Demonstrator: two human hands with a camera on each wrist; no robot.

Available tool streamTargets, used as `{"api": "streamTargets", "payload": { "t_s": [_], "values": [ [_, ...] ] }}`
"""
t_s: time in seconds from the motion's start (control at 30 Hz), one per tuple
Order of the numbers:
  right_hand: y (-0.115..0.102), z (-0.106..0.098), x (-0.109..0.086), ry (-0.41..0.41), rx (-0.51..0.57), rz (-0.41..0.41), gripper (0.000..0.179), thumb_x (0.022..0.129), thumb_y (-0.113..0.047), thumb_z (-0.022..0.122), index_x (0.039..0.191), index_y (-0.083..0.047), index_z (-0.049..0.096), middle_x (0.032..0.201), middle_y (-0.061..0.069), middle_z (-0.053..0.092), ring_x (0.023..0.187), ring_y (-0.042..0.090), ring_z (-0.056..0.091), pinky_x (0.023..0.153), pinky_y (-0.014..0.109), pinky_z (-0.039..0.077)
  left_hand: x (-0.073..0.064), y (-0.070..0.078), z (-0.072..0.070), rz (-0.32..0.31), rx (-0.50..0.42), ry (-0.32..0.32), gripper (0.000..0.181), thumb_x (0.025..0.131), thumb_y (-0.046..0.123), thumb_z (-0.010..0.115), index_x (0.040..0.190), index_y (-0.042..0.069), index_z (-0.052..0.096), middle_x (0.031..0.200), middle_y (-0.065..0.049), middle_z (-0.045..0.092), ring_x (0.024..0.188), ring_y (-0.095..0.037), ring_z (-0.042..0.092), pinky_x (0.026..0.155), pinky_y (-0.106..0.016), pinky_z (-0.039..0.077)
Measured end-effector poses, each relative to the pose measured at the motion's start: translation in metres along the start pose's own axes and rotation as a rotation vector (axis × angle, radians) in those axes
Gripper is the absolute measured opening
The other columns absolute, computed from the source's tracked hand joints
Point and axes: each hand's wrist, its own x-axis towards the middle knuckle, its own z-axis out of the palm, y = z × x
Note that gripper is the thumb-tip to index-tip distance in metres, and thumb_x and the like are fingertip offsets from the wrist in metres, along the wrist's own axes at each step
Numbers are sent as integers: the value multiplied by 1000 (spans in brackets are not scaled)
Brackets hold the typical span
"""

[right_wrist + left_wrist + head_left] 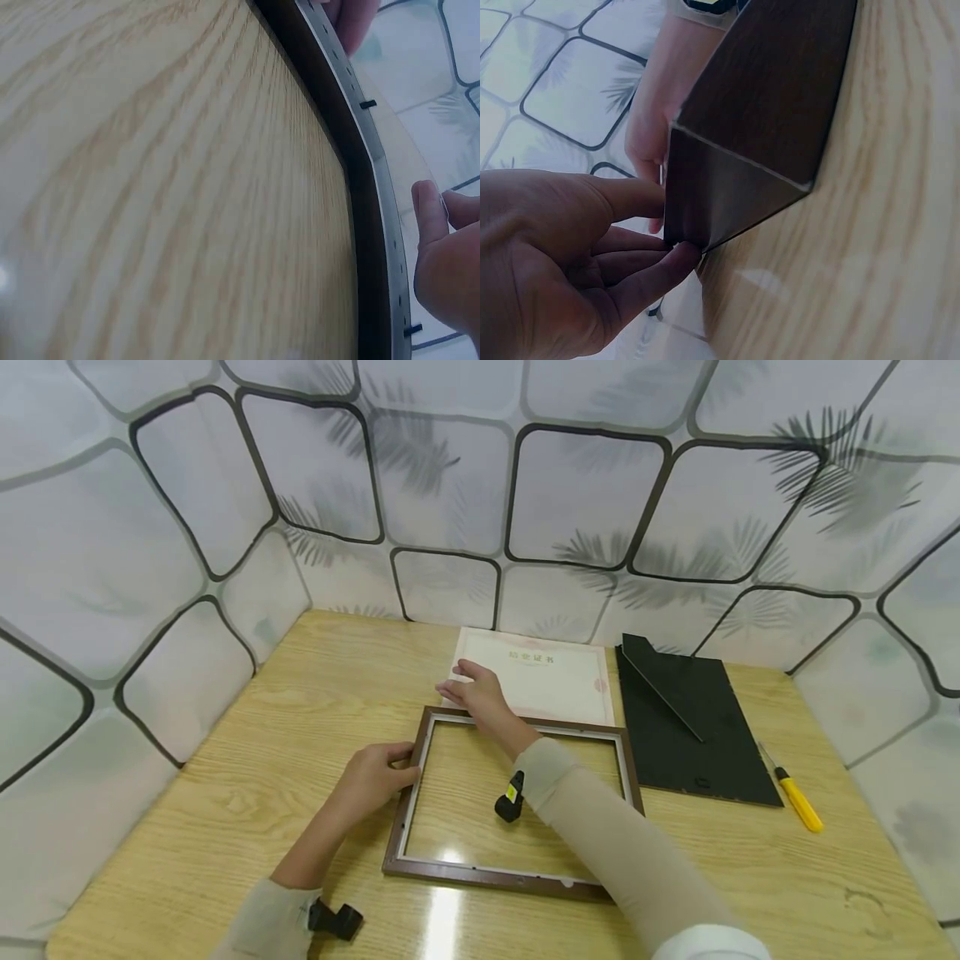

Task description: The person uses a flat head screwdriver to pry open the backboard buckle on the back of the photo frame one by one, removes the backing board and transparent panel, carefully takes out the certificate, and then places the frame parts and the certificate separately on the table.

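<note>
A brown picture frame (510,880), with no panel in it, lies on the wooden table. My left hand (375,781) holds its left side, and in the left wrist view thumb and fingers (649,281) meet the frame's dark edge near a corner. Over the frame's far side reaches my right arm. My right hand (483,697) pinches the left edge of a cream paper certificate (551,681), which lies just beyond the frame. In the right wrist view, the edge shows between thumb and fingers (429,206); small black tabs stick out along the frame's inner rim.
To the right lies the black frame backing (682,727), its stand flap partly raised. Beside it is a screwdriver (798,802) with a yellow handle. Patterned fabric walls (450,485) rise at the table's back and sides.
</note>
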Motion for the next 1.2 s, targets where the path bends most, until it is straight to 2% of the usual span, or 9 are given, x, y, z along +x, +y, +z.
{"api": "streamTargets", "payload": {
  "t_s": [0.23,0.43,0.63,0.77,1.03,1.2],
  "values": [
    [8,12,5,-4,-3,-26,66,97,10,56,157,2,29,152,24,41,122,35,63,94,22,55,2,0,2,9,-14,-8,49,95,20,69,139,1,60,140,-16,61,132,-36,55,105,-53,49],
    [12,23,9,2,-157,-51,65,97,1,60,156,2,31,149,19,46,118,29,66,95,26,55,2,-1,1,6,-12,-7,48,95,20,69,139,1,60,140,-16,61,132,-35,55,105,-53,49],
    [14,39,8,65,-313,-49,68,98,-12,67,156,-1,34,151,14,48,114,21,67,93,32,57,1,-2,1,13,-25,-4,46,95,19,69,138,2,61,139,-16,62,128,-33,58,99,-49,53],
    [17,49,8,103,-367,-56,68,98,-15,67,156,-2,35,150,14,50,113,19,67,95,33,56,0,-3,0,26,-7,7,44,95,18,69,136,2,63,136,-16,64,124,-32,61,96,-47,55],
    [18,59,8,135,-387,-86,61,98,-14,64,153,0,40,147,17,54,115,23,67,96,33,56,1,-3,0,22,5,13,45,94,18,70,135,1,63,136,-16,64,127,-32,60,98,-48,54],
    [17,59,6,127,-408,-114,57,99,-15,63,151,0,43,145,18,56,126,28,62,101,35,54,2,-2,-1,27,4,13,45,94,18,70,135,1,64,135,-17,64,124,-31,61,95,-46,55]
  ]
}}
